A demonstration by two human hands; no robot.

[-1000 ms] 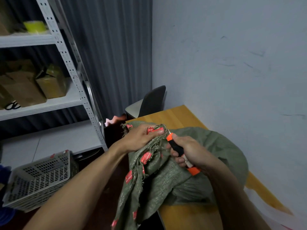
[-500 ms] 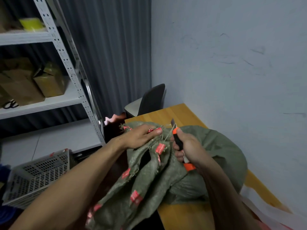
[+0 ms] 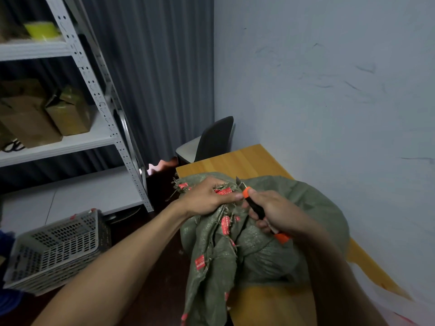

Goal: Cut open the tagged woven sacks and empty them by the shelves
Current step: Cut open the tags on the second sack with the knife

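left hand [image 3: 207,198] clutching green sack [image 3: 259,250] mouth (contents hidden), right hand [image 3: 273,212] gripping orange-black knife [image 3: 255,205]

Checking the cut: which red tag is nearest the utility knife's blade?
The red tag under the left hand, beside the blade; the rest sit farther left or lower.

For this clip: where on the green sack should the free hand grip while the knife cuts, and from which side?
Grip the sack at its bunched, frayed mouth with the red tags, coming from the left, as the left hand does. The neck is gathered narrow there, and the knife in the right hand has its blade up on the bunch's right.
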